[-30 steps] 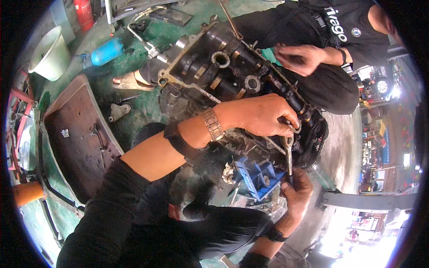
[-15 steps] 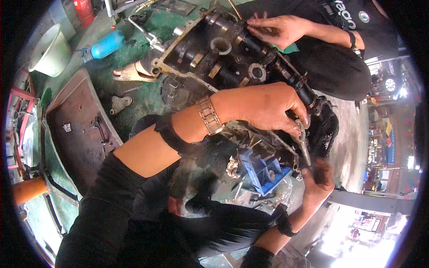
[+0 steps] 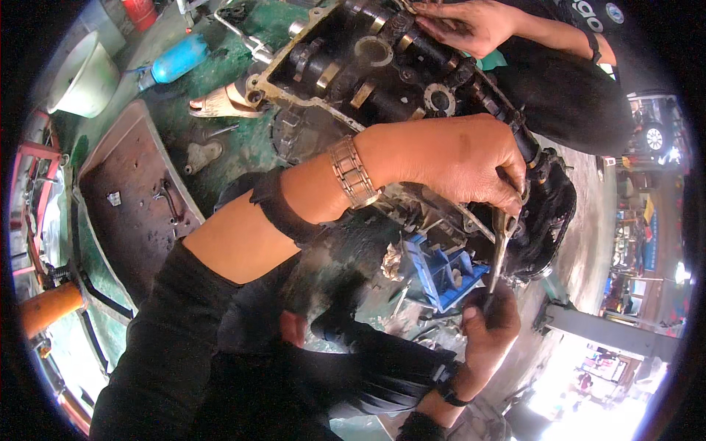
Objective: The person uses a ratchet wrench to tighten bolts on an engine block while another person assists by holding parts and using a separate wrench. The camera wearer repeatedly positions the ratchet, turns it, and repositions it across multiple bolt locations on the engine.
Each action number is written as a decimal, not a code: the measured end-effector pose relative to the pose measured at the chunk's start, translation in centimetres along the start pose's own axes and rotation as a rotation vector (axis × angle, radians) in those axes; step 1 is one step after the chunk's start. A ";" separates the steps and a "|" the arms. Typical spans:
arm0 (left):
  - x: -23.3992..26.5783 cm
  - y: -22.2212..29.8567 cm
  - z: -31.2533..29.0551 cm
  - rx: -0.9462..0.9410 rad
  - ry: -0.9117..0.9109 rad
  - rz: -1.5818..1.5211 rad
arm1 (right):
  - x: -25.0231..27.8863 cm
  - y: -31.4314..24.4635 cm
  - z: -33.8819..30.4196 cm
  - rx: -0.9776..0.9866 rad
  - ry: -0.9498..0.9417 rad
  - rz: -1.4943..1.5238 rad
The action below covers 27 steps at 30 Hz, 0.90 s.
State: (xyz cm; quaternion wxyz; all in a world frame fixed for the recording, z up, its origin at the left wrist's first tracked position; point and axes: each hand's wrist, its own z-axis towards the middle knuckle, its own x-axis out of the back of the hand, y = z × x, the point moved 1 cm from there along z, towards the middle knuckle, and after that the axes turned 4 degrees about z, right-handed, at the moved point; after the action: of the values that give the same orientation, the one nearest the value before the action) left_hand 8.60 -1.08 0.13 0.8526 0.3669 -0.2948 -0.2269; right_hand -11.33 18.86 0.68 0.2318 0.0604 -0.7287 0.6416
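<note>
An engine (image 3: 364,95) with its camshafts exposed fills the upper middle. Over its near right end, my left hand (image 3: 460,162), with a metal-banded watch on the wrist, is closed with its fingertips pinching the upper end of a metal wrench (image 3: 501,250). Just below, my right hand (image 3: 491,327) is closed around the wrench's lower end. The tool slants down from one hand to the other. Whether its upper end sits on a bolt is hidden by my left fingers. A co-worker's hand (image 3: 471,28) touches the far side of the engine.
A blue divided parts tray (image 3: 432,283) stands below the engine. To the left lie a brown metal pan (image 3: 110,180) with loose parts, a blue bottle (image 3: 179,60) and a pale bucket (image 3: 84,77). A co-worker's sandalled foot (image 3: 224,101) rests beside the engine.
My right hand has moved down and to the left. The wrench now leans down-left instead of down-right. My left hand keeps its pinch, and the view has shifted slightly.
</note>
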 end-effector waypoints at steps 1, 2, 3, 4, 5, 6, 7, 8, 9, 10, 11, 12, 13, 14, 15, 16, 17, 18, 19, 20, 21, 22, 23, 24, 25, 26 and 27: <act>0.0 0.0 0.0 -0.001 0.007 0.000 | -0.4 -0.1 -0.3 -0.026 -0.045 0.089; 0.0 0.1 0.1 0.015 0.005 -0.024 | -0.7 -0.2 -0.5 -0.080 -0.102 0.121; 0.0 0.1 0.1 0.031 0.004 -0.048 | -1.3 -0.2 -0.6 -0.072 -0.125 0.134; 0.0 0.1 0.1 0.046 0.003 -0.071 | -2.0 -0.2 -0.7 -0.058 -0.145 0.168; 0.0 0.1 0.1 0.053 -0.001 -0.065 | -2.5 -0.3 -1.1 -0.114 -0.189 0.274; 0.0 0.0 0.1 0.060 -0.006 -0.059 | -3.2 -0.4 -1.1 -0.115 -0.270 0.411; 0.0 0.0 0.1 0.061 -0.011 -0.054 | -3.7 -0.5 -1.2 -0.123 -0.292 0.434; 0.0 0.0 0.1 0.059 0.000 -0.056 | -4.2 -0.6 -1.2 -0.130 -0.313 0.457; 0.0 -0.1 0.1 0.051 0.010 -0.058 | -4.8 -0.7 -1.2 -0.127 -0.331 0.492; 0.0 -0.1 0.1 0.056 0.011 -0.057 | -5.4 -0.7 -1.2 -0.124 -0.349 0.527; 0.0 -0.1 0.1 0.046 0.023 -0.057 | -6.0 -0.8 -1.1 -0.122 -0.367 0.562; 0.0 -0.2 0.1 0.048 0.024 -0.054 | -6.5 -0.9 -1.0 -0.123 -0.396 0.571; 0.0 -0.2 0.1 0.050 0.027 -0.049 | -7.0 -1.0 -0.9 -0.124 -0.426 0.581; 0.0 -0.2 0.1 0.032 0.037 -0.048 | -7.4 -1.1 -0.8 -0.124 -0.457 0.590; 0.0 -0.1 0.2 0.014 0.047 -0.045 | -7.9 -1.1 -0.4 -0.074 -0.528 0.593; 0.1 -0.1 0.2 0.019 0.048 -0.032 | -8.3 -1.2 -0.2 -0.087 -0.536 0.590; 0.1 -0.1 0.1 0.011 0.051 -0.051 | -8.9 -1.2 -0.1 -0.095 -0.538 0.606; 0.2 -0.1 0.1 0.025 0.046 -0.060 | -9.3 -1.2 0.0 -0.103 -0.538 0.622; 0.2 -0.1 0.0 0.039 0.040 -0.069 | -9.7 -1.2 0.3 -0.089 -0.583 0.635; 0.2 -0.1 0.0 0.030 0.050 -0.066 | -10.0 -1.2 0.5 -0.100 -0.581 0.647; 0.1 -0.1 0.0 0.020 0.059 -0.062 | -10.4 -1.2 0.6 -0.114 -0.576 0.661; 0.1 -0.2 0.0 0.010 0.069 -0.058 | -10.6 -1.3 0.7 -0.128 -0.572 0.674; 0.0 -0.2 0.1 -0.002 0.071 -0.057 | -10.9 -1.2 1.0 -0.096 -0.590 0.647; 0.0 -0.3 0.1 -0.014 0.073 -0.056 | -11.0 -1.3 1.1 -0.091 -0.603 0.665; 0.0 -0.4 0.1 -0.013 0.070 -0.052 | -11.2 -1.3 1.1 -0.089 -0.613 0.684; 0.0 -0.4 0.1 -0.033 0.076 -0.054 | -11.3 -1.3 1.2 -0.087 -0.623 0.703; 0.0 -0.5 0.1 -0.042 0.076 -0.052 | -11.3 -1.3 1.3 -0.085 -0.633 0.712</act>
State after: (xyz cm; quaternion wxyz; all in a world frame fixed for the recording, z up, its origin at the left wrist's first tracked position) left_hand 8.45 -1.41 -0.21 0.8646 0.3648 -0.2478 -0.2409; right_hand -1.12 15.04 -2.93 -0.2334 -0.0102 -0.7645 0.6008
